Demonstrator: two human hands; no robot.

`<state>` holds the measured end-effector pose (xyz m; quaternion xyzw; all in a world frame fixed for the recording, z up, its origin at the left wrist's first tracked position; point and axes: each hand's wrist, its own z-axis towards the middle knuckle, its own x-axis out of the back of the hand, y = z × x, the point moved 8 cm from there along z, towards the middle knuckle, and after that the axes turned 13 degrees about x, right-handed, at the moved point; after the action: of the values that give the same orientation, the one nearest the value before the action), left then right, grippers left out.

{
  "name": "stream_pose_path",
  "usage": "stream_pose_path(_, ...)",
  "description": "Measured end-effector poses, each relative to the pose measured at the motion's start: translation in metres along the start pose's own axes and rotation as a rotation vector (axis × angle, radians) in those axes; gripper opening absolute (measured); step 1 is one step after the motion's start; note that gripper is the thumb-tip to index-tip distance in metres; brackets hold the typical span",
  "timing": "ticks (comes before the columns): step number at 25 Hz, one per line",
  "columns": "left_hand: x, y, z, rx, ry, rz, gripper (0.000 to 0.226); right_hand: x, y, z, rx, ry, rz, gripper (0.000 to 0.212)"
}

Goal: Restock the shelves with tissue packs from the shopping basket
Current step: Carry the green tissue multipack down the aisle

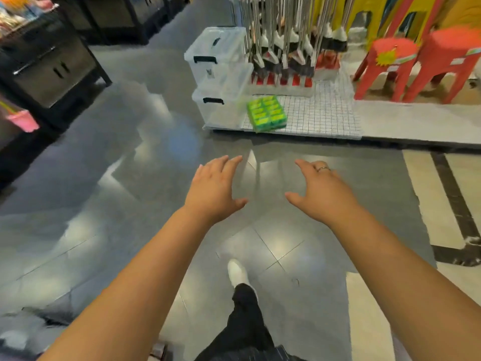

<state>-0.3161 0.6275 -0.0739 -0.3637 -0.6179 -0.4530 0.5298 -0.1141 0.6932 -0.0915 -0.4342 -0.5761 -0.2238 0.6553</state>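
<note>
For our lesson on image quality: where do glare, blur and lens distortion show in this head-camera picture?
Head view: ceiling lights glare off the glossy floor tiles; the green tissue pack and mop rack are motion-blurred; wide-angle distortion stretches the forearms behind the left hand and right hand.

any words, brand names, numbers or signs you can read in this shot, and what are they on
None can be read.
Green tissue pack on the white grid platform: yellow label patches with print, too blurred to read.
Red plastic stools: a yellow starburst sticker and a striped label, text not legible.
Clear storage boxes: a small dark mark on the front, too small to tell.
Broom heads: red and white wrappers, no readable print.
</note>
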Motion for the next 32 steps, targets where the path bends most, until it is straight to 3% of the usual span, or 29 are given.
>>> stream_pose_path(11, -0.029, -0.013, 0.376, -0.052, -0.137, 0.080, 0.090, 0.000, 0.081, 0.349, -0.153, -0.151, -0.137, 0.081)
stream_pose_path(16, -0.055, 0.006, 0.534, -0.111, -0.121, 0.103, 0.089, -0.004, 0.146, 0.495, -0.167, -0.181, -0.138, 0.083)
stream_pose_path(22, -0.088, 0.029, 0.729, -0.064, -0.189, 0.129, 0.090, 0.007, 0.241, 0.673, -0.165, -0.236, -0.116, 0.079)
stream_pose_path(28, -0.103, 0.052, 0.888, -0.075, -0.253, 0.087, 0.087, 0.010, 0.301, 0.819, -0.174, -0.273, -0.007, 0.078)
stream_pose_path(32, -0.150, 0.057, 1.011, -0.149, -0.361, 0.110, 0.085, -0.031, 0.342, 0.907, -0.301, -0.310, 0.144, 0.078)
